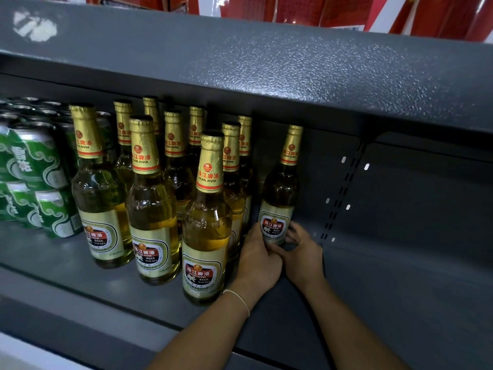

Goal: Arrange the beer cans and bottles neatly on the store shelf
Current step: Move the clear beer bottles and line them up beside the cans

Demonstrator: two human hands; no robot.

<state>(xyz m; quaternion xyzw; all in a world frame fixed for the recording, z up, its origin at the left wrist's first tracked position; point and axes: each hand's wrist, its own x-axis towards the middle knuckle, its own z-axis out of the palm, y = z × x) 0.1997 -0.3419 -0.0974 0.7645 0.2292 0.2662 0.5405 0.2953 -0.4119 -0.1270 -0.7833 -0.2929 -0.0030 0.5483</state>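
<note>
A clear beer bottle (280, 188) with a gold foil neck stands upright deep on the dark grey shelf (386, 284), apart from the others. My left hand (257, 259) and my right hand (302, 253) both grip its base from either side. To the left stand several matching bottles (153, 209) in rows, the nearest one (206, 236) right beside my left wrist. Green beer cans (34, 180) are stacked in two layers at the far left.
The shelf above (266, 65) overhangs low over the bottle tops. A slotted upright (338, 198) runs down the back panel to the right of the held bottle. Red cartons (333, 10) stand on the upper shelf. Bare shelf floor lies to the right.
</note>
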